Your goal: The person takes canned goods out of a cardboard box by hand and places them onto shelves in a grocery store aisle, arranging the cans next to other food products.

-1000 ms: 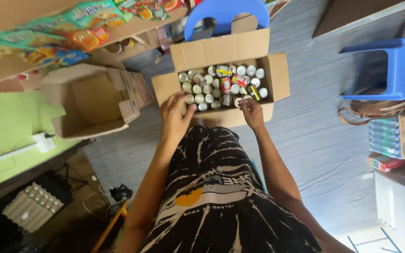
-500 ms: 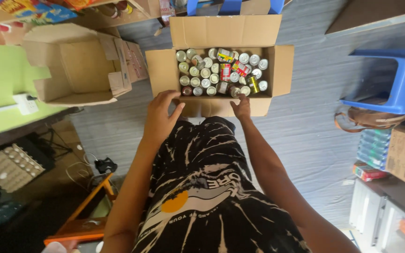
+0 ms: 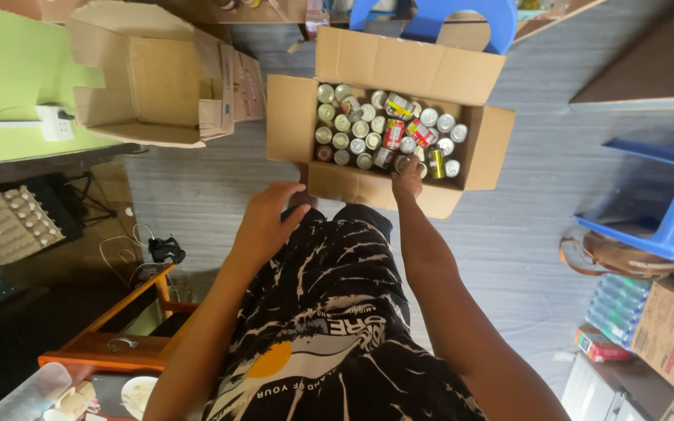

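**Open Box of Cans on the Floor, One Hand Inside**

Far left: a grey egg tray lying low in shadow, under the edge of a green table carrying a white power strip. Just right of that, an empty cardboard box tipped on its side, mouth facing the viewer, flaps loose.

Centre: an open cardboard box sitting on the grey floor, all four flaps folded outward. Packed inside, rows of upright cans with silver lids on the left half; toward the middle and right, a few red and yellow cans lying tilted on top. Behind the box, part of a blue plastic stool.

Left hand held over the lap, short of the box's near flap and touching nothing, fingers loosely spread, grip empty. Right hand reaching over the near wall into the box, fingertips down among the cans at the front edge; cannot tell whether the grip closes on a can or merely rests there.

Far right: another blue stool, a brown strap beneath it, and stacked cartons near the corner.

Compared with half a second ago: left hand drawn back from the box's near flap toward the body; right hand at the same front-edge spot; box filling more of the view.
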